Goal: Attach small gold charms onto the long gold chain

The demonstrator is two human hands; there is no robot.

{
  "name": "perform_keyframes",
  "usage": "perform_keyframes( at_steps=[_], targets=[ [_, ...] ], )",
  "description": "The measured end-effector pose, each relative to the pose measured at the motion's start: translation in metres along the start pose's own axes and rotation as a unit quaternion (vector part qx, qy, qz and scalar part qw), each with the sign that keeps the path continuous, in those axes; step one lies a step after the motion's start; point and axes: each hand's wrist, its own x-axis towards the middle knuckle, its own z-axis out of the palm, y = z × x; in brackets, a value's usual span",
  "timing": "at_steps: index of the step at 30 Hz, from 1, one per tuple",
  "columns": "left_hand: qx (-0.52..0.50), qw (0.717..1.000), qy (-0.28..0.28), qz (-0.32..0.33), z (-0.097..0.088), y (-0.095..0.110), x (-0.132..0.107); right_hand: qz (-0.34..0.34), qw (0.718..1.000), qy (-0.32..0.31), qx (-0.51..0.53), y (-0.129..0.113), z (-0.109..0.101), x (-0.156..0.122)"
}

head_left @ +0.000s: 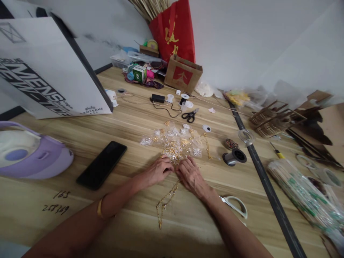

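On the bench (pixel 129 233), a gold chain (pixel 164 206) lies just on the near side of the bead pile (pixel 172 147), its far end reaching the right hand (pixel 190 175). White-handled scissors (pixel 245 210) lie nearer than the pile, to its right. The left hand (pixel 160 169) and right hand sit close together at the pile's near edge, fingers bent inward; what they pinch, I cannot tell. Left of the pile lies a phone (pixel 102 165); right of it, a spool (pixel 233 157). Black scissors (pixel 189 116) lie beyond the pile.
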Motion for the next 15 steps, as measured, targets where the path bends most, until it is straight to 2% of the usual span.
perform_keyframes(
  at_steps=[15],
  targets=[
    [0.003,1.000,-0.011,-0.010,-0.0013,0.0007,0.0000,-0.007,1.000,-0.002,-0.014,-0.0004,0.0015,-0.0011]
  ],
)
